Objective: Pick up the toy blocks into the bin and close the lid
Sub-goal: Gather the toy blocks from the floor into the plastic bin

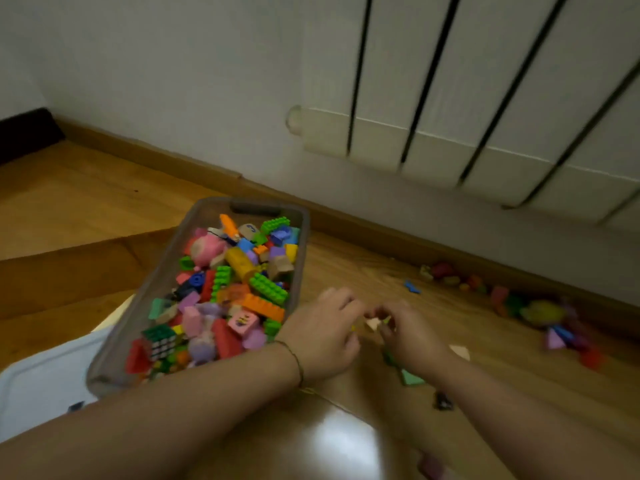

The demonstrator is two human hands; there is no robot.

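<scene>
A clear grey bin (147, 299) stands open on the wood floor, filled with several coloured toy blocks (266, 289). Just right of it, my left hand (325, 332) and my right hand (410, 336) meet low over the floor, fingers curled. My left fingertips pinch a small yellow piece (353, 328). My right fingers curl round a small yellowish block (387, 320). A cream block (373, 323) shows between the two hands. A white slab (41, 379), likely the lid, lies under the bin's near left corner. The picture is blurred.
Loose blocks (540, 313) lie heaped along the skirting board at right, under a white radiator (450, 98). A blue piece (412, 287), a green block (412, 378), a cream triangle (460, 351) and a small dark thing (443, 401) lie near my right arm.
</scene>
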